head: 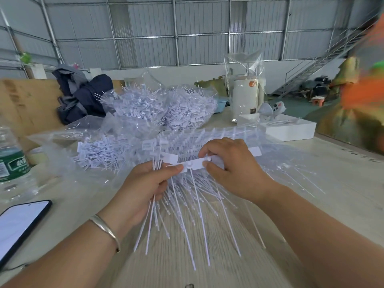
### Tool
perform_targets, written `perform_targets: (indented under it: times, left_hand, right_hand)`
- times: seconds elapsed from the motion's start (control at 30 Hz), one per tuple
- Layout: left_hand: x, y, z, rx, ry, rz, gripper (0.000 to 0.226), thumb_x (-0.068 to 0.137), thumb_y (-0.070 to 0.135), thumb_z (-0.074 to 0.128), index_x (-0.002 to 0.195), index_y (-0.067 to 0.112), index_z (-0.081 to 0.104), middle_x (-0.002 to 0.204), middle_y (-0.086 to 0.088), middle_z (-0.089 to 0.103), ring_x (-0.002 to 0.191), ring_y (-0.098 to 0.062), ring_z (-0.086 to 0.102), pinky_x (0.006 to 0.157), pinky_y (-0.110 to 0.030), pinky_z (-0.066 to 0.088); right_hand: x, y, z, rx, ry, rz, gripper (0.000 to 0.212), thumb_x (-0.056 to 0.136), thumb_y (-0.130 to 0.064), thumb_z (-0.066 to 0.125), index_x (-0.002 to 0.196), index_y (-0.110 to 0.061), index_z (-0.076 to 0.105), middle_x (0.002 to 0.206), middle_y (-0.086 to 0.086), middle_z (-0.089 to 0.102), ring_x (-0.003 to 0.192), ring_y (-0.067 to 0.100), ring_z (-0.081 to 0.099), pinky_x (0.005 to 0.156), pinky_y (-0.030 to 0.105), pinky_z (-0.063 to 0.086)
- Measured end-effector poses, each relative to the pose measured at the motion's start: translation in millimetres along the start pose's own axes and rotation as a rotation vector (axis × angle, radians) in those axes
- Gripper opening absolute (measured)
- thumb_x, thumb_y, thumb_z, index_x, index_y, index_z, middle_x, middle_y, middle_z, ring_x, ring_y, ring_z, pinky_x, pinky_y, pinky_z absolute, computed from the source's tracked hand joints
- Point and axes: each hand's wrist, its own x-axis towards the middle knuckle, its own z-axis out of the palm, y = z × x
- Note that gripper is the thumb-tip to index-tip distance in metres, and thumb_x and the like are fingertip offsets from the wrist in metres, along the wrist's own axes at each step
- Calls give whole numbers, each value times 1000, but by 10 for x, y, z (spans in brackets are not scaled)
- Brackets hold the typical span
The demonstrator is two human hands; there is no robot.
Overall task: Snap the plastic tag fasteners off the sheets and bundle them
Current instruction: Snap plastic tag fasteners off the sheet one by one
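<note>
White plastic tag fasteners [187,196], each a flat rectangular head with a long thin beaded tail, fan out over the pale wooden counter [342,183] in front of me. My left hand [143,190] grips a bunch of loose ones, thumb pressed on the strip. My right hand [230,165] pinches the white moulded sheet strip [193,164] at its round nub. More sheets lie stacked just behind in clear plastic bags [162,109]. A black smartphone [18,225] rests at the left.

Both grips pinch: left [145,183], right [232,167]
</note>
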Motion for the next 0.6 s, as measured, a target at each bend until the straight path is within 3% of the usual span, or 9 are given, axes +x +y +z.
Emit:
perform_targets:
  times: [0.13,0.27,0.37,0.43,0.47,0.53,0.6]
  left_hand:
    - [15,-24,-8,20,4,-10,12,80,12,75,72,16,67,51,6,32,39,-8,25,37,-18,22]
    - [15,-35,6,38,-1,-12,37,86,14,70,51,24,69,50,7,32,38,-7,25,38,-19,21]
    - [9,-26,14,38,0,-27,47,89,17,67,42,24,62,48,7,31,37,-7,25,38,-19,22]
    - [12,-20,3,26,6,-34,41,89,20,67,48,21,57,47,6,33,35,-8,25,38,-19,22]
    - [13,-14,-3,21,5,-31,33,89,22,67,58,16,57,48,4,34,35,-8,26,38,-18,23]
    - [13,1,-11,15,-10,-25,25,88,28,66,72,9,60,55,1,36,37,-9,27,36,-18,24]
    - [12,15,-19,7,-26,-12,24,86,31,67,75,10,63,58,0,34,38,-9,26,36,-18,24]
  right_hand:
    - [15,-9,15,-208,11,-68,14,95,-23,53,100,-21,65,90,-5,66,86,16,58,105,29,24]
    - [45,-19,66,-352,-96,-55,23,101,-28,40,109,-22,61,98,-4,66,94,16,59,116,25,11]
    - [41,-5,103,-328,-113,-15,26,103,-27,34,101,-18,59,85,-1,62,79,18,56,116,26,14]
    - [18,19,115,-230,-79,10,28,103,-30,37,87,-16,55,73,0,55,67,18,47,104,27,29]
    - [7,28,120,-151,-55,34,31,102,-31,39,79,-14,51,67,0,50,62,18,43,86,29,36]
    - [-8,36,124,80,-27,120,38,101,-33,42,72,-8,46,60,-1,42,56,15,38,60,29,31]
    - [-5,41,138,304,-26,218,40,98,-35,47,76,-1,51,58,-4,37,52,9,34,53,22,29]
